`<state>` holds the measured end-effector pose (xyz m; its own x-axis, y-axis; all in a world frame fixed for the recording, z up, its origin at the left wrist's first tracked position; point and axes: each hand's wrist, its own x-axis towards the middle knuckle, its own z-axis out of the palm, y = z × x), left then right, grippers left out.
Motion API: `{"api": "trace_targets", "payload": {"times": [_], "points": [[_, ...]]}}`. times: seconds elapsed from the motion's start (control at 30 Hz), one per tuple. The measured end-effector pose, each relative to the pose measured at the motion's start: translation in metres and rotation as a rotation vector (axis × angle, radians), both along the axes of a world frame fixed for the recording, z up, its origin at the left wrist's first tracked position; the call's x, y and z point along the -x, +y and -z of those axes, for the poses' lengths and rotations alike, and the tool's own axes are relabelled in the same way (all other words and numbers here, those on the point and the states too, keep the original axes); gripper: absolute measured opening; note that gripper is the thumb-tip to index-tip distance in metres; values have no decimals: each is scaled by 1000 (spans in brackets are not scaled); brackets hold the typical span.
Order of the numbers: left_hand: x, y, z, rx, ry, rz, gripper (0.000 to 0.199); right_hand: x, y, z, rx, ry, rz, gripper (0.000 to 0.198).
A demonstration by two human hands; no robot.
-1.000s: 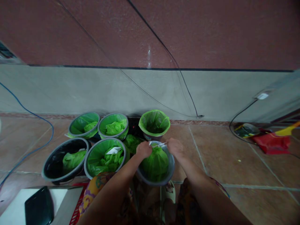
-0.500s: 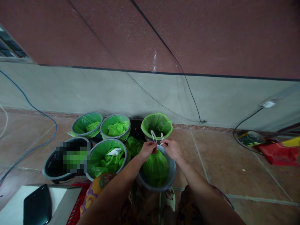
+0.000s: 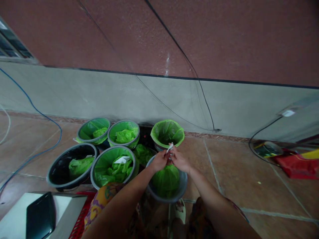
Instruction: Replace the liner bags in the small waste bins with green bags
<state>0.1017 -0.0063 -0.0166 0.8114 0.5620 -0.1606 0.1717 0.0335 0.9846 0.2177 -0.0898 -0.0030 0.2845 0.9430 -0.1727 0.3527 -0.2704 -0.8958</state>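
Both my hands meet at the gathered neck of a green plastic bag (image 3: 165, 182), which sits inside a grey bin (image 3: 183, 186) between my knees. My left hand (image 3: 159, 161) pinches the white drawstring (image 3: 170, 146) from the left. From the right, my right hand (image 3: 179, 160) grips the same drawstring, its fingers close against the left ones. A short end of the string sticks up above the fingertips. Just beyond my hands stands another bin lined with a green bag (image 3: 167, 129), its mouth wide.
Several lined bins stand at left, including a grey-rimmed one (image 3: 113, 166) and a black-lined one (image 3: 59, 166). A dark tablet-like object (image 3: 41, 215) lies on a white box (image 3: 15, 212). A blue cable (image 3: 32, 106) crosses the floor; a red bag (image 3: 296, 165) lies right.
My hands have drawn closer together over the bag's neck. The two separate drawstring loops that stood up are now bunched into one short end.
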Motion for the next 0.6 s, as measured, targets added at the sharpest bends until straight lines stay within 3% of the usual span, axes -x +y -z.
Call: {"api": "trace_targets", "payload": {"times": [0.13, 0.3, 0.43, 0.53, 0.6], "points": [[1, 1, -3, 46, 3, -65, 12, -4, 0, 2, -12, -160, -25, 45], [3, 1, -9, 320, 47, -178, 6, -9, 0, -2, 25, -267, 109, 15], [7, 3, -10, 464, 64, -293, 12, -13, -2, 3, 53, -194, 90, 16], [8, 5, -5, 418, 54, -280, 16, -17, -4, 11, 100, -136, 37, 19], [6, 6, 0, 280, 48, -225, 13, -20, -5, 16, 123, -160, 56, 16]]}}
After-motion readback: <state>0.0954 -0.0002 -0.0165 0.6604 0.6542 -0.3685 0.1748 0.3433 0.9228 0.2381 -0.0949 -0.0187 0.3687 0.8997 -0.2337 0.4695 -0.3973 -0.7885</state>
